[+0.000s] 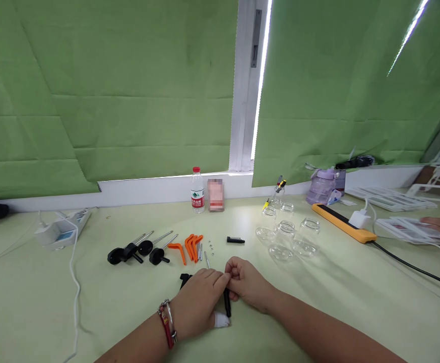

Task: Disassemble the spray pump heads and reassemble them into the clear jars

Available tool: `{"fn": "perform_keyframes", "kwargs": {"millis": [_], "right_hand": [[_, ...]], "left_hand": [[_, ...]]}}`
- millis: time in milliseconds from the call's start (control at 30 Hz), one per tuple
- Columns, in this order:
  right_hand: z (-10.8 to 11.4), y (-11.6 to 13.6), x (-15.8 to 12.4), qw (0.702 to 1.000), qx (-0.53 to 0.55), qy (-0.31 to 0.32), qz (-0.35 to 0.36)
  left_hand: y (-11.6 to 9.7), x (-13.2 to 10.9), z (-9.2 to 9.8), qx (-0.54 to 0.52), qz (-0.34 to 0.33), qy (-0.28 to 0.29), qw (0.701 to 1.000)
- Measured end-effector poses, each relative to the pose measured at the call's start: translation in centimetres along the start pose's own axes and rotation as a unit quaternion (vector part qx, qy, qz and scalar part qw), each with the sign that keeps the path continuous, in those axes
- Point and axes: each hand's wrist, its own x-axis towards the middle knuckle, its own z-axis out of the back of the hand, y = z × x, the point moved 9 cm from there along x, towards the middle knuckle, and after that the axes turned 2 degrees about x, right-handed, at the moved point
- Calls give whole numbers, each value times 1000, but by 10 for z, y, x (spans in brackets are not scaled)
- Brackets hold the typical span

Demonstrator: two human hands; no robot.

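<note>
1. The desk (318,302) carries every part within arm's reach. Green curtains (129,101) close off the window behind it.

2. An orange power strip (342,222) lies at the right rear, well apart from the working area. Judged from this, its cable stays out of the way.

3. The left hand (200,297) and right hand (248,287) meet at the near centre of the desk. Both are curled, with fingertips pressed together in a pinch on the far end of a black rod-shaped part (226,302). The heels of both hands rest low on or close to the desk. This posture appears to steady a fine, two-sided grip.

4. Glass jars (288,237) stand clustered beyond the right hand, clear of it.

5. Black wheels on metal axles (136,249) lie in a row beyond the left hand. Orange L-shaped brackets (191,247) lie bunched just beside them. Sorting by kind probably keeps each item easy to pick.

6. The black rod-shaped part lies between the two hands. Its long axis runs from near to far, almost straight away from the person. The far end is hidden under the fingertips; the near end points toward the person.

7. A white piece (220,318) sits at the left thumb, just beside the near end. Whether it is a thumb wrapping or a separate part cannot be told.
</note>
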Motion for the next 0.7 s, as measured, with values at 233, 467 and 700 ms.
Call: {"fn": "perform_keyframes", "kwargs": {"millis": [233,467,700], "right_hand": [[0,1,-1,1000,-13,-8,-5],[-5,-5,1,998,-57,20,9],[25,42,-3,888,-390,-98,224]], "left_hand": [[-4,0,1,6,7,-16,1000],[-2,-3,6,31,23,-2,999],[11,-8,15,54,11,20,998]]}}
